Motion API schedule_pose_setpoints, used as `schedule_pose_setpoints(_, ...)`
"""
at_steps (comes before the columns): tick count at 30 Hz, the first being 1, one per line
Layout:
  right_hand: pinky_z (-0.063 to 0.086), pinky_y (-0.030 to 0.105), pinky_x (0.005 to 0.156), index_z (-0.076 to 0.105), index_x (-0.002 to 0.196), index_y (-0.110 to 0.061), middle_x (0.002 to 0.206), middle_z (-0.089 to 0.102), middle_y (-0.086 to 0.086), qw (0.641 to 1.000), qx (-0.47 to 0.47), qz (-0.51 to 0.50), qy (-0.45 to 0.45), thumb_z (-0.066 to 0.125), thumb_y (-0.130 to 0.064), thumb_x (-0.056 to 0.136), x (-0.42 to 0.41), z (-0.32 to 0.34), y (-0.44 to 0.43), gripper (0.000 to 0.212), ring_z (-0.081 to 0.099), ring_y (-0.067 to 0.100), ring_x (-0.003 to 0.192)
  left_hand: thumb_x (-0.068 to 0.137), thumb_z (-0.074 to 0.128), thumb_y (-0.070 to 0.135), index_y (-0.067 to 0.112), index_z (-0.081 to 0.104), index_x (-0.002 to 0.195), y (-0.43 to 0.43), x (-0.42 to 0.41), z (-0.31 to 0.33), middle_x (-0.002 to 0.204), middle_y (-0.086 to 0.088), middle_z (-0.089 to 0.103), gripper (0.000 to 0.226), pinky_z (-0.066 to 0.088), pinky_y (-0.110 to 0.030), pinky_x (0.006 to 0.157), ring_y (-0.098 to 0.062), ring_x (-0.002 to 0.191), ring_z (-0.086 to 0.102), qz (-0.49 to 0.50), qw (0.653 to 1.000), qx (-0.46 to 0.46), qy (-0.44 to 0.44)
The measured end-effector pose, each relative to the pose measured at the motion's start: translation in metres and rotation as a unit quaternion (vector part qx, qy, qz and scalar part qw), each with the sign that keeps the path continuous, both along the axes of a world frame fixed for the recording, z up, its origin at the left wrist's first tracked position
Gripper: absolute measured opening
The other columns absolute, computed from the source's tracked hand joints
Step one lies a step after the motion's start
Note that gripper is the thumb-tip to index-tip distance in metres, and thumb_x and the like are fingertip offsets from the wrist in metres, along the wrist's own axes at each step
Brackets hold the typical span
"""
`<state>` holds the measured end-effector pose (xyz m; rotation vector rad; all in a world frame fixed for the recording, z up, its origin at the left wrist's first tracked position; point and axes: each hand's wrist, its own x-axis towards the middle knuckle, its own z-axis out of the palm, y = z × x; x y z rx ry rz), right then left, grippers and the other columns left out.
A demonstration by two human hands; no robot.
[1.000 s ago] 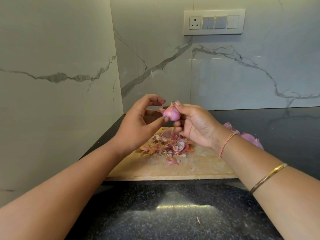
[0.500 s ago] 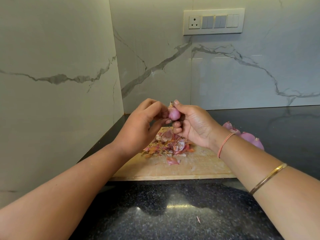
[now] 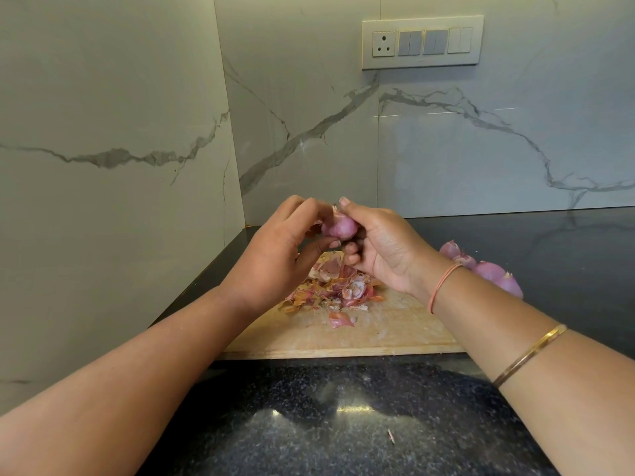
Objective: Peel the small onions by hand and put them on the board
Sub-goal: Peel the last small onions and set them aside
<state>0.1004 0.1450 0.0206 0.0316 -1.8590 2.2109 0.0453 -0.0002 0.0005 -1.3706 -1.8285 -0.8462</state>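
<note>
A small pink onion (image 3: pixel 340 229) is held in the air above the wooden board (image 3: pixel 395 331). My right hand (image 3: pixel 381 249) grips it from the right, thumb on its top. My left hand (image 3: pixel 278 255) pinches the onion's left side and its loose skin with thumb and fingertips. A heap of onion peels (image 3: pixel 335 286) lies on the board under my hands. Several more small onions (image 3: pixel 481 266) lie on the black counter to the right, partly hidden behind my right wrist.
The board sits on a black speckled counter (image 3: pixel 343 424) in a corner of marble walls. A socket and switch panel (image 3: pixel 422 41) is on the back wall. One scrap of peel (image 3: pixel 391 436) lies on the counter near me.
My left hand has closed in on the onion, from fingers spread beside it to pinching its left side. The right hand has kept its grip in nearly the same place.
</note>
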Motion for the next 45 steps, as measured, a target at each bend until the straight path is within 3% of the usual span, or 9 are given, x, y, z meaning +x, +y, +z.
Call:
schedule_pose_setpoints(3, 0.031, 0.018, 0.041, 0.060, 0.092, -0.007, 0.070, 0.049, 0.007, 1.000, 0.013, -0.004, -0.003, 0.052, -0.031, 0.096, 0.000, -0.001, 0.000, 0.026, 0.036, 0.007, 0.043, 0.088, 0.050, 0.039, 0.032, 0.047, 0.117, -0.001, 0.000, 0.000, 0.103, 0.005, 0.051, 0.030, 0.051, -0.031, 0.080, -0.005, 0.096, 0.053, 0.003, 1.000, -0.003, -0.009)
schedule_pose_setpoints(9, 0.031, 0.018, 0.043, 0.059, 0.084, -0.010, 0.084, 0.054, 0.012, 1.000, -0.007, -0.001, -0.010, 0.051, -0.032, 0.096, 0.000, 0.000, -0.001, 0.027, 0.036, 0.008, 0.047, 0.089, 0.046, 0.035, 0.031, 0.046, 0.110, 0.000, 0.000, 0.000, 0.099, 0.013, 0.046, 0.021, 0.040, -0.010, 0.077, 0.008, 0.093, 0.047, 0.010, 1.000, 0.014, 0.006)
schedule_pose_setpoints(15, 0.031, 0.018, 0.042, 0.058, 0.077, -0.012, 0.068, 0.050, 0.006, 1.000, -0.022, -0.003, -0.006, 0.054, -0.034, 0.094, 0.001, 0.001, 0.000, 0.029, 0.036, 0.008, 0.044, 0.092, 0.050, 0.023, 0.030, 0.048, 0.104, -0.001, 0.002, 0.000, 0.096, 0.009, 0.050, 0.014, 0.045, -0.022, 0.072, -0.003, 0.086, 0.049, 0.026, 0.999, 0.022, 0.019)
schedule_pose_setpoints(20, 0.030, 0.019, 0.041, 0.062, 0.097, -0.002, 0.078, 0.049, 0.014, 0.999, 0.031, -0.041, 0.007, 0.058, -0.034, 0.092, -0.001, -0.001, 0.000, 0.032, 0.035, 0.008, 0.042, 0.089, 0.052, 0.035, 0.030, 0.046, 0.115, 0.001, 0.003, 0.001, 0.102, 0.008, 0.056, 0.027, 0.049, -0.025, 0.079, -0.002, 0.093, 0.054, 0.006, 1.000, 0.017, 0.010)
schedule_pose_setpoints(26, 0.026, 0.017, 0.040, 0.060, 0.090, -0.002, 0.074, 0.048, 0.013, 0.998, 0.037, -0.047, 0.009, 0.059, -0.033, 0.091, 0.000, 0.000, 0.000, 0.030, 0.032, 0.008, 0.040, 0.089, 0.053, 0.034, 0.030, 0.046, 0.109, 0.000, 0.006, 0.001, 0.097, 0.010, 0.052, 0.022, 0.049, -0.024, 0.080, -0.003, 0.092, 0.053, -0.024, 0.999, 0.029, -0.009)
schedule_pose_setpoints(30, 0.025, 0.016, 0.039, 0.058, 0.072, -0.009, 0.059, 0.050, 0.004, 0.999, 0.017, -0.043, 0.007, 0.058, -0.033, 0.092, 0.003, 0.001, -0.001, 0.031, 0.031, 0.008, 0.040, 0.090, 0.055, 0.030, 0.031, 0.046, 0.095, 0.001, 0.004, 0.000, 0.089, 0.019, 0.046, 0.011, 0.039, -0.010, 0.073, 0.004, 0.086, 0.048, -0.008, 1.000, 0.024, 0.004)
schedule_pose_setpoints(37, 0.025, 0.017, 0.038, 0.058, 0.086, -0.006, 0.068, 0.050, 0.010, 0.999, 0.020, -0.042, -0.002, 0.058, -0.034, 0.091, 0.003, 0.002, -0.001, 0.028, 0.031, 0.008, 0.040, 0.090, 0.054, 0.030, 0.028, 0.045, 0.107, 0.001, 0.010, 0.001, 0.095, 0.014, 0.051, 0.019, 0.050, -0.027, 0.078, -0.005, 0.090, 0.054, -0.022, 0.999, 0.031, -0.002)
schedule_pose_setpoints(42, 0.026, 0.017, 0.039, 0.061, 0.072, -0.013, 0.063, 0.050, 0.004, 0.999, 0.010, -0.031, -0.002, 0.057, -0.035, 0.092, 0.003, 0.002, 0.000, 0.030, 0.030, 0.008, 0.042, 0.090, 0.056, 0.020, 0.031, 0.047, 0.094, 0.002, 0.008, 0.002, 0.090, 0.021, 0.045, 0.015, 0.036, -0.009, 0.072, 0.005, 0.085, 0.047, -0.002, 1.000, 0.028, 0.002)
schedule_pose_setpoints(45, 0.028, 0.017, 0.039, 0.061, 0.077, -0.012, 0.067, 0.050, 0.006, 0.999, 0.004, -0.034, 0.005, 0.057, -0.035, 0.092, 0.002, 0.002, -0.001, 0.028, 0.033, 0.008, 0.042, 0.091, 0.058, 0.017, 0.028, 0.048, 0.090, 0.003, 0.008, 0.001, 0.089, 0.018, 0.047, 0.015, 0.035, -0.007, 0.072, 0.005, 0.084, 0.047, -0.003, 0.999, 0.034, -0.015)
